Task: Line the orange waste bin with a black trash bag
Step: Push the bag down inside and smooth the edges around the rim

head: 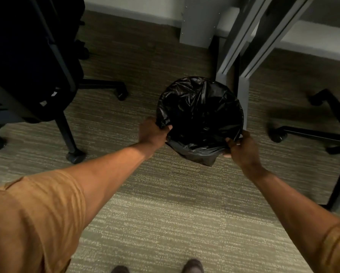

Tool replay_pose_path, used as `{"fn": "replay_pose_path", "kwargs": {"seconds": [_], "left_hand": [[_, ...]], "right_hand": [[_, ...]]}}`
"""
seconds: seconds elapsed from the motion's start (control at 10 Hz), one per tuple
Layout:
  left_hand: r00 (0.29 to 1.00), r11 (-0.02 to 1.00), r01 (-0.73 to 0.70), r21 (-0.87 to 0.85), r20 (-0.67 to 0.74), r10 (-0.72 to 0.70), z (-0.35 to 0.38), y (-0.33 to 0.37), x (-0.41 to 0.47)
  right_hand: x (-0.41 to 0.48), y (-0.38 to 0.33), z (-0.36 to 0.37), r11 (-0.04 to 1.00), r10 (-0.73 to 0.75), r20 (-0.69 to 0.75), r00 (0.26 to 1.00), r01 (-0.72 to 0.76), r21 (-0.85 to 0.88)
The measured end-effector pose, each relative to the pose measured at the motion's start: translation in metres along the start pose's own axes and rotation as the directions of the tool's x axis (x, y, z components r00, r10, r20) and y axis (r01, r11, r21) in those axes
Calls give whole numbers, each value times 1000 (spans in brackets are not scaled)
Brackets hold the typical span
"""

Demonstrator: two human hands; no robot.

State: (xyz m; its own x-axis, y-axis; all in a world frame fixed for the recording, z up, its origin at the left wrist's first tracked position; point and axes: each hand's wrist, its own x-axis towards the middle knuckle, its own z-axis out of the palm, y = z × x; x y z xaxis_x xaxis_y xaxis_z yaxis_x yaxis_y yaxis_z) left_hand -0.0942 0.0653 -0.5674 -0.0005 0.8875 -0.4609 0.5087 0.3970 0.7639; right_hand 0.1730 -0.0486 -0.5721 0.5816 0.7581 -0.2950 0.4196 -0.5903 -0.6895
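Observation:
A black trash bag (199,113) is spread over a round bin on the carpet, its edge folded down over the rim. The bin itself is fully covered, so none of its orange shows. My left hand (153,133) pinches the bag's edge at the near left of the rim. On the near right side, my right hand (242,147) grips the bag's folded edge. The bag's inside looks dark and crinkled.
A black office chair (33,62) with wheeled legs stands at the left. Grey desk legs (242,62) rise just behind and right of the bin. Another chair's black base (311,133) lies at the right. My shoes (192,266) show at the bottom on striped carpet.

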Motion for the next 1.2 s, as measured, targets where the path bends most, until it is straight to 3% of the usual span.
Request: {"fn": "replay_pose_path", "kwargs": {"seconds": [0.1, 0.2, 0.5, 0.7, 0.8, 0.9, 1.0, 1.1, 1.2], "left_hand": [[990, 978, 90, -190, 126, -67, 0, 1, 0], [975, 932, 156, -328, 203, -91, 2, 4, -3], [984, 897, 146, -416, 153, -89, 2, 11, -5], [980, 881, 145, -450, 191, -64, -2, 10, -5], [988, 915, 146, -375, 110, -112, -7, 11, -8], [983, 941, 152, -301, -52, -176, -12, 7, -12], [992, 999, 51, 19, -118, -48, -21, 8, -25], [999, 903, -29, 429, -20, 42, -35, 17, -43], [977, 715, -24, 699, 167, -130, -49, 28, -62]], "right_hand": [[-1, -2, 1, 945, 115, 132, 985, -149, 291], [-1, -4, 2, 885, 142, 181, 973, -207, 418], [13, -3, 5, 859, 162, 158, 974, -218, 463], [18, 1, 5, 792, 202, 177, 963, -267, 549], [15, 2, 5, 797, 224, 127, 966, -257, 547], [-1, 0, 0, 935, 240, -6, 971, -230, 271], [-29, -1, -5, 994, 110, -80, 991, -110, 3], [-50, -14, -17, 987, 33, -41, 999, -39, -154], [-77, -29, -29, 970, -14, 15, 1000, 18, -241]]}}
